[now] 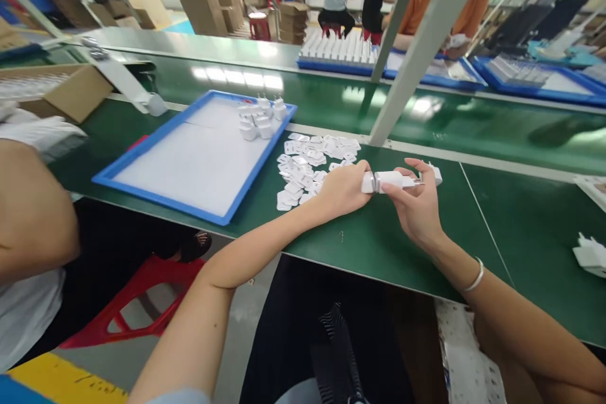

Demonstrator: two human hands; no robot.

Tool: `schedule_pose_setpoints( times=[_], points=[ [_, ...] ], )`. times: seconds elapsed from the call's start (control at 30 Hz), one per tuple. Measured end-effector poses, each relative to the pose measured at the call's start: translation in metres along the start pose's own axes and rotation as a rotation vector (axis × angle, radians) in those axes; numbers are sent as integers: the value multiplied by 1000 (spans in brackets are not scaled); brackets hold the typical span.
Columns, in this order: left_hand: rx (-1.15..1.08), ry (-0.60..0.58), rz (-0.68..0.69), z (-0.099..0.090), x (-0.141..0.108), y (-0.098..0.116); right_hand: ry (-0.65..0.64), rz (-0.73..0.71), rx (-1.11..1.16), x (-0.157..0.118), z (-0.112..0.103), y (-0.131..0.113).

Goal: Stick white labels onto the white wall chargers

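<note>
My left hand (pixel 344 188) is closed around a small white piece (pixel 367 182) at the middle of the green table (pixel 350 252). Just right of it, my right hand (pixel 419 205) pinches a white plug adapter (pixel 390 182) with metal prongs, end to end with the piece in my left hand. Another white adapter (pixel 434 173) lies behind my right fingers. Beside and behind my left hand spreads a pile of small flat white parts (pixel 303 167). Further left, several white adapters (pixel 258 118) stand in the back right corner of a blue-rimmed tray (pixel 165 202).
A slanted metal post (pixel 416 57) rises behind my hands. White adapters (pixel 591 255) lie at the right edge. A co-worker's arm (pixel 35 202) and an open carton (pixel 71 91) are at the left. Beyond the belt are filled blue trays (pixel 338 65) and seated people.
</note>
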State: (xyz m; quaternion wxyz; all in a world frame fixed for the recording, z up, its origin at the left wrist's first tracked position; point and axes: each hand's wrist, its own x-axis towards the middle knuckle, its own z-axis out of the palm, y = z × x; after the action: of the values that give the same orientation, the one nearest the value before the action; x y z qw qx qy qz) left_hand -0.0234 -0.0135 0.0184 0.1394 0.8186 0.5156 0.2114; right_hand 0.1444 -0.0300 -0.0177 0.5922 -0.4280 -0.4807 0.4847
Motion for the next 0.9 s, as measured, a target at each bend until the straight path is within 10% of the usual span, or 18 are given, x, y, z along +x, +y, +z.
schedule_pose_setpoints(
  times=[0.23, 0.47, 0.7, 0.9],
  points=[
    [-281, 255, -29, -84, -37, -54, -258, 84, -155, 23, 13, -15],
    [177, 311, -567, -174, -109, -142, -540, -123, -505, 59, 146, -34],
    [291, 227, -684, -166, -134, -151, -687, -142, -793, 72, 277, -12],
    [212, 385, -474, -147, -169, -81, -668, -255, -763, 48, 280, 3]
  ],
)
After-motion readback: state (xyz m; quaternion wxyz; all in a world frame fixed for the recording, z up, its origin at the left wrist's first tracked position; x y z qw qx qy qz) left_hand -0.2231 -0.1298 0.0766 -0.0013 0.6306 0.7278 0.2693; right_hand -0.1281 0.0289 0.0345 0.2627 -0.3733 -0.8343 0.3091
